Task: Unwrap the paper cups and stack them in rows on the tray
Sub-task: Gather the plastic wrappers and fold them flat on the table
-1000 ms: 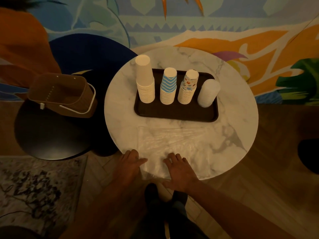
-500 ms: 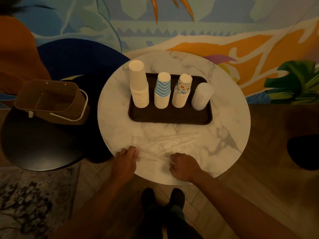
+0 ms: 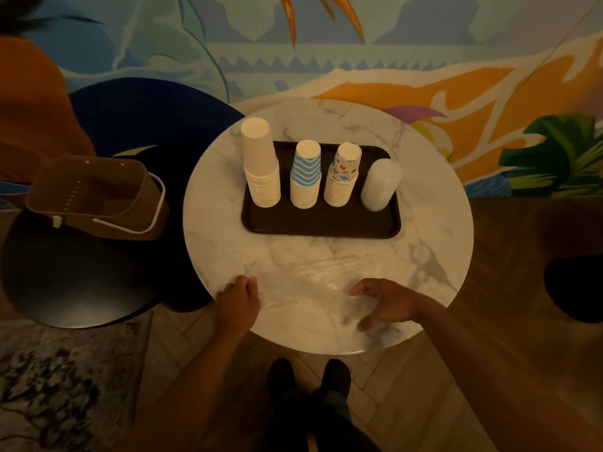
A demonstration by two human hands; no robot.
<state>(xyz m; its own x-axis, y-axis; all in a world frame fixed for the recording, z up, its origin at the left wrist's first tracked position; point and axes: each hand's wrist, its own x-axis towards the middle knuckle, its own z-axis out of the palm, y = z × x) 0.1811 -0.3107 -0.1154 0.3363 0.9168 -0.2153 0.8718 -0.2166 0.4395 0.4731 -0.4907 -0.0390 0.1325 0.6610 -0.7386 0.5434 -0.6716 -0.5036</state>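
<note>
The left hand (image 3: 239, 298) lies at the near-left edge of the round marble worktop (image 3: 427, 223), its fingers curled and pinching the left end of a clear plastic wrap (image 3: 306, 283). The right hand (image 3: 388, 303) sits at the wrap's right end, thumb and fingers spread apart and loosely curved over the film. Whether it actually grips the film is unclear. Both forearms come in from the bottom edge.

The wrap is see-through and its outline is hard to trace against the marble.

One dark tray (image 3: 319, 225) sits beyond the wrap and carries four upside-down stacks in a row: a plain white stack (image 3: 262, 171), a blue zigzag stack (image 3: 305, 176), a printed stack (image 3: 344, 176) and a translucent stack (image 3: 380, 184), which could be cups or lids. One brown basket (image 3: 94, 194) stands on a low black table (image 3: 65, 282) to the left.
</note>
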